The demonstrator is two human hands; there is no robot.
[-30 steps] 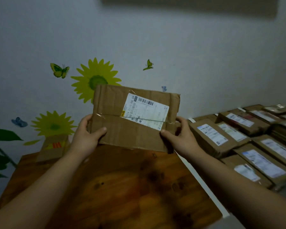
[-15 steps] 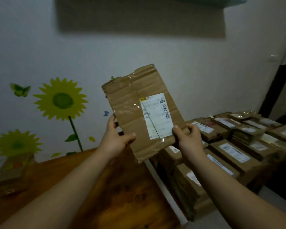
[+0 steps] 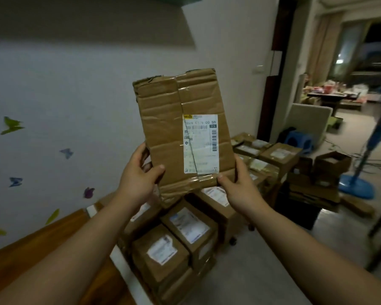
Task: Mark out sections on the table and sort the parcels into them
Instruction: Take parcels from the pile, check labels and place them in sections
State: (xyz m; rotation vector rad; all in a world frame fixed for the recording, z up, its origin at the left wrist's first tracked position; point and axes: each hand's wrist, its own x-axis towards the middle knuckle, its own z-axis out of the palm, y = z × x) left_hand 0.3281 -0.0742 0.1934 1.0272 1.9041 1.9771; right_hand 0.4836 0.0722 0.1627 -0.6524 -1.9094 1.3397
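Observation:
I hold a flat brown cardboard parcel (image 3: 169, 133) upright in the air, its white shipping label facing me. My left hand (image 3: 139, 179) grips its lower left edge, thumb on the front. My right hand (image 3: 240, 186) grips the lower right corner, thumb on the taped bottom edge. Below the parcel stand several stacked labelled parcels (image 3: 185, 227) to the right of the wooden table (image 3: 31, 256). The table shows only at the lower left.
A wall with butterfly stickers (image 3: 66, 153) is on the left. More boxes (image 3: 330, 166) sit on the floor at the right, beside a blue fan base (image 3: 356, 188) and a blue stool (image 3: 299, 139). A doorway opens to a further room.
The parcel has been turned from lying sideways to standing upright and carried to the right, away from the table and over the stacked parcels. Both hands kept their grip.

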